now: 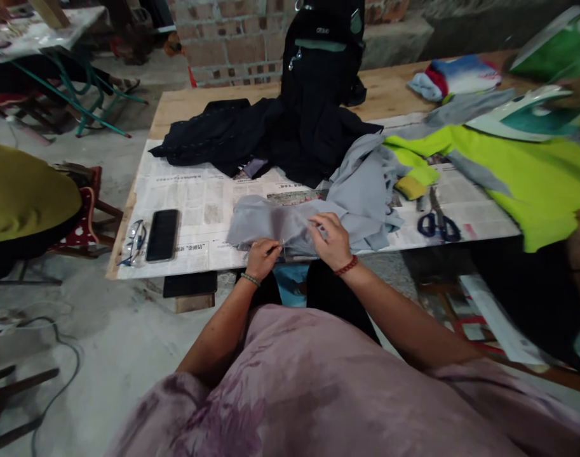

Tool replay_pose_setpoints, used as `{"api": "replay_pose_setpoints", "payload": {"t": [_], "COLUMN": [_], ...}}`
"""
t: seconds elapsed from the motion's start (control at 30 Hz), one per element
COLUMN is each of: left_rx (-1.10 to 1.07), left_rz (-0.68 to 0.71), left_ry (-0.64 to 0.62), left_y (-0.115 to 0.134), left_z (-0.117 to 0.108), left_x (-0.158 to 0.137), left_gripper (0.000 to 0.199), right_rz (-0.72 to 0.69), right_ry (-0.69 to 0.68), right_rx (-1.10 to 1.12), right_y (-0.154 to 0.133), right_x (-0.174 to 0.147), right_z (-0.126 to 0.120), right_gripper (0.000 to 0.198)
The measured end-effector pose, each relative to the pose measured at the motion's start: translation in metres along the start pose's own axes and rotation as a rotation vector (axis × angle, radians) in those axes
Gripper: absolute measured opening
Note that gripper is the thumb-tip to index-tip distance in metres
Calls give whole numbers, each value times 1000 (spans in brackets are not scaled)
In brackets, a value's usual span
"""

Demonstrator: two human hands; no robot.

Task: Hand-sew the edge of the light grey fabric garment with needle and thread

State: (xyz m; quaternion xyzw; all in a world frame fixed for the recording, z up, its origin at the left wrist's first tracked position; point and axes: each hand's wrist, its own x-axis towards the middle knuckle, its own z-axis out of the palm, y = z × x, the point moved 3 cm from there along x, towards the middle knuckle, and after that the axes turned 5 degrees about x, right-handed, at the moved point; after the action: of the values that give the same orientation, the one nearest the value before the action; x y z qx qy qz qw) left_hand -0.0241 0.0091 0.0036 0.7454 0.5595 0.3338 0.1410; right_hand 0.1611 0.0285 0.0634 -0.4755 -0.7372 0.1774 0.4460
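Observation:
A grey garment (361,184) lies bunched along the table's front edge, with one part spread flat toward the left. My left hand (262,259) is closed at the near edge of this cloth, thumb and fingers pinching it. A tiny pale sliver shows beside those fingertips, too small to name. Just above the cloth to the right, my right hand (331,241) has its fingers curled in toward the thumb; whatever they hold is too small and blurred to make out. Dark-handled scissors (438,225) rest on the newspaper further right.
Newspaper (185,190) covers much of the wooden table. A phone (162,235) and glasses (135,242) lie at left. Dark clothing (232,133) and a black backpack (323,51) are behind. At right, a co-worker's hand holds an iron (523,117) over a yellow-green garment (537,171).

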Motion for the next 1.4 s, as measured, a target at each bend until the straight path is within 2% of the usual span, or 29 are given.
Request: {"api": "replay_pose_setpoints", "payload": {"t": [0.03, 0.1, 0.17, 0.23, 0.37, 0.47, 0.7, 0.93, 1.2, 1.4], "left_rx": [-17, -36, -31, -11, 9, 11, 29, 52, 40, 51], "left_rz": [-12, -32, -55, -80, -112, -119, -124, -122, -100, -105], "left_ry": [0, -7, -23, -48, -86, -98, -129, -123, -103, -112], "left_y": [-1, -2, -2, -2, -1, -1, -1, 0, 1, 0], "left_z": [0, 0, 2, 3, 3, 2, -1, -2, -2, -2], "left_x": [0, 1, 2, 3, 4, 4, 3, 3, 3, 3], "left_gripper": [11, 10, 9, 8, 10, 12, 10, 14, 10, 10], "right_rz": [-44, -123, -181, -216, -265, -259, -92, -15, 182, 33], "right_ry": [-20, -148, -275, -318, -321, -323, -354, -407, -308, -229], "right_rx": [-9, -17, -62, -150, -264, -266, -45, 45, 246, 122], "right_y": [-4, -8, -7, -2, 7, 10, 16, 8, 15, 17], "right_x": [-8, -26, -41, -49, -44, -35, -28, -15, -20, -20], "right_z": [-2, 3, 17, 32, 56, 64, 66, 67, 65, 65], "right_gripper": [20, 18, 18, 16, 17, 15, 11, 16, 13, 11]}}
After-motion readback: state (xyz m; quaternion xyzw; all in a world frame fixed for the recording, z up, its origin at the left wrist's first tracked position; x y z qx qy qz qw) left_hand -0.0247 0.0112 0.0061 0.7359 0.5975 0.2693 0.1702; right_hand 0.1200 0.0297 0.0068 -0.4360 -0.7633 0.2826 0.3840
